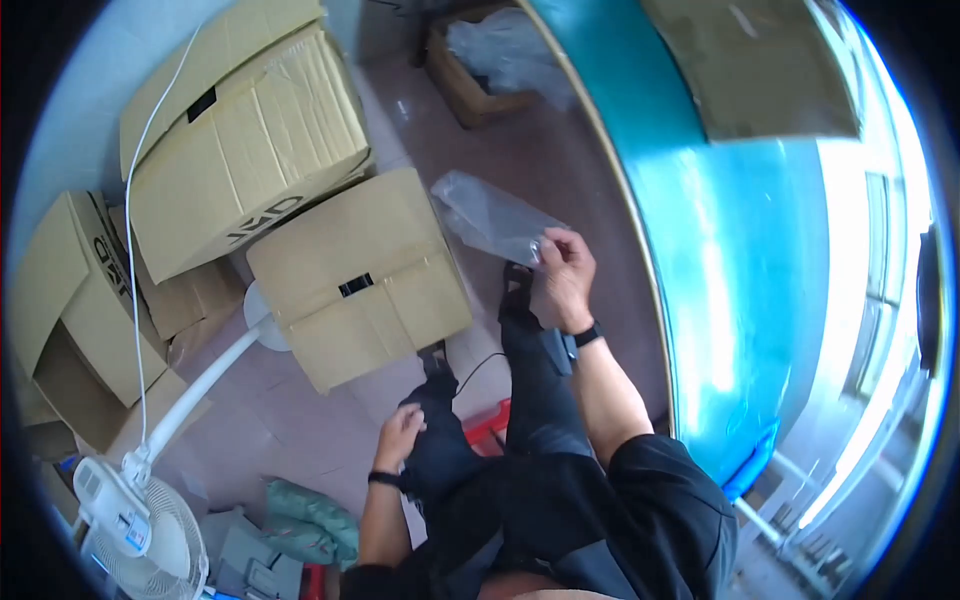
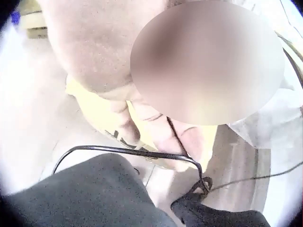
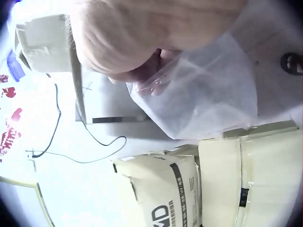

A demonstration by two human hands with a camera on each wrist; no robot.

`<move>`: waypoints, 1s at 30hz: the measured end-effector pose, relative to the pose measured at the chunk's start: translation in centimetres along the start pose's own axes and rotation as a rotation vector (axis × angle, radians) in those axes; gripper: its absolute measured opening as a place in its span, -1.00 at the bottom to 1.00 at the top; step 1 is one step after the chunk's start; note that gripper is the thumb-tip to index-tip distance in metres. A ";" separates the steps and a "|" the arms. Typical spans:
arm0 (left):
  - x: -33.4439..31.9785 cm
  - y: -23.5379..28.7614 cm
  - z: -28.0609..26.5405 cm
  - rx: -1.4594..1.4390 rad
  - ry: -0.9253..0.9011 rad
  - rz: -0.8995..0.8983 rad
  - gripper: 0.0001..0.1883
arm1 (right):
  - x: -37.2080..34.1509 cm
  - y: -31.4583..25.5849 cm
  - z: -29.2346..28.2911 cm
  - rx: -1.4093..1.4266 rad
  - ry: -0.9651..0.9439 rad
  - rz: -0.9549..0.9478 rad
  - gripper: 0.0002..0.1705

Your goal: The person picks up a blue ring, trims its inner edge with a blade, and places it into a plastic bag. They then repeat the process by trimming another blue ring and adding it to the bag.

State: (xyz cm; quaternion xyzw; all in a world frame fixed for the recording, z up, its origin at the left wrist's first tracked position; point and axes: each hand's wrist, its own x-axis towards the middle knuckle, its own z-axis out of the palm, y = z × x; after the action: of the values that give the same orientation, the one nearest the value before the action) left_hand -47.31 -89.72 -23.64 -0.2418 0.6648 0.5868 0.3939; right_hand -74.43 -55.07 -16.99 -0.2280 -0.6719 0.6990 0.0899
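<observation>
The right hand (image 1: 567, 280) pinches one end of a clear plastic bag (image 1: 490, 215), which stretches out to the left above the floor. In the right wrist view the bag (image 3: 203, 90) hangs thin and see-through from the fingertips of the right hand (image 3: 151, 38). Over the thigh, the left hand (image 1: 401, 436) hangs with its fingers loosely bent and nothing in them. The left wrist view shows the left hand (image 2: 104, 47) close up, its fingers partly curled, with a thin dark cord beyond them.
Closed cardboard boxes (image 1: 360, 280) stand in front and to the left, near a white fan (image 1: 145, 520). A teal table (image 1: 740, 300) with cardboard (image 1: 760, 70) on it is at the right. An open box (image 1: 465, 90) at the back holds plastic.
</observation>
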 end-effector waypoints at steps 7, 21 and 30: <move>1.9 7.2 4.2 0.025 -0.171 0.018 -0.31 | -16.1 -13.2 -9.6 0.263 0.030 0.158 -0.85; -6.8 2.5 15.3 -0.992 -0.030 0.422 -0.82 | -31.6 -12.9 -32.1 -0.113 -0.180 -0.146 -0.76; -10.6 2.5 12.7 -0.875 -0.109 0.705 -0.79 | -36.6 -11.5 -35.2 -0.047 -0.019 -0.109 -0.78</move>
State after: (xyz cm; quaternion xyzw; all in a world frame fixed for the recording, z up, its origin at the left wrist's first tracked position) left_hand -40.19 -78.35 -13.61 -0.1150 0.3787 0.9156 0.0708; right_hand -28.78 -38.33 1.74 -0.1863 -0.7004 0.6791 0.1162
